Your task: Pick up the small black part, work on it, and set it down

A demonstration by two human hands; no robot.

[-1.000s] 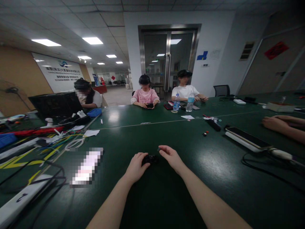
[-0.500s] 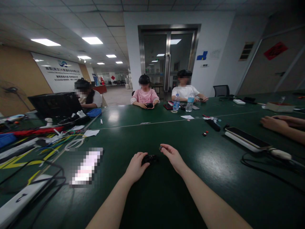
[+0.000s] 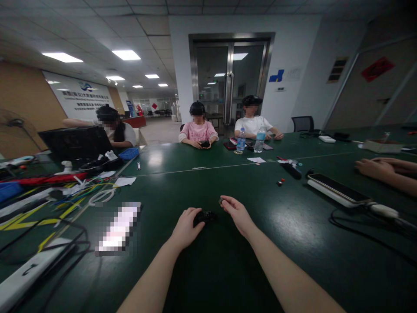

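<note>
On the green table in front of me lies a small black object (image 3: 207,216), perhaps a device; its kind is too dark to tell. My left hand (image 3: 188,226) grips its left end between thumb and fingers, keeping it against the tabletop. To the right and slightly farther off, my right hand (image 3: 235,211) is raised a little. Its thumb and fingertips pinch a tiny dark piece (image 3: 221,201), too small to name. A gap separates that piece from the black object.
A pixelated bright phone-like slab (image 3: 120,227) lies left, near a white power strip (image 3: 35,274) and cables. At right are a phone (image 3: 339,189) on a white block and another person's hands (image 3: 378,168). Several people sit around the table, with water bottles (image 3: 259,141) beyond.
My right hand with the tiny piece has shifted very slightly right and up. My left hand stays put. At far left, a person has raised an arm behind the black monitor-like panel.
</note>
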